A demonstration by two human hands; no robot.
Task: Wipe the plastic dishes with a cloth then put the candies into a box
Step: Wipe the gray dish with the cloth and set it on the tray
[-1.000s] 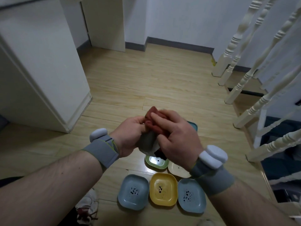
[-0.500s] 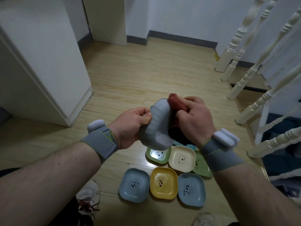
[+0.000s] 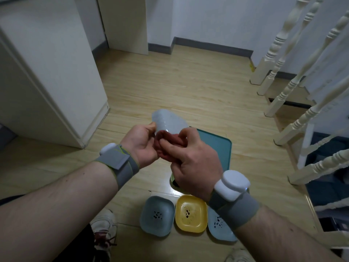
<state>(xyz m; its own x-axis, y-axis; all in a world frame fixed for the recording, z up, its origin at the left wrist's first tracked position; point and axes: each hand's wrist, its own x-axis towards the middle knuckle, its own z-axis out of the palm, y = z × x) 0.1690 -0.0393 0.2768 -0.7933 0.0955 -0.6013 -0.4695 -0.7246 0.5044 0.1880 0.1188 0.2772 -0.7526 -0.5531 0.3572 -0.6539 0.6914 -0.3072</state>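
While my left hand [image 3: 140, 143] pinches the pale blue dish [image 3: 169, 121] by its rim at nine o'clock, my right hand [image 3: 196, 163] curls its fingers [image 3: 171, 148] around the red cloth [image 3: 168, 144], pressing it against the dish at six o'clock, above three speckled dishes [image 3: 190, 213] on the floor [image 3: 188, 87].

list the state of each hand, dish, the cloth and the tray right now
left hand: gripping the pale dish
pale dish: held up, tilted, off the floor
right hand: pressing the cloth to that dish
red cloth: bunched
left blue dish: on floor, dark spots
yellow dish: on floor, dark spots
right blue dish: on floor, spotted, partly hidden
teal tray: flat on floor
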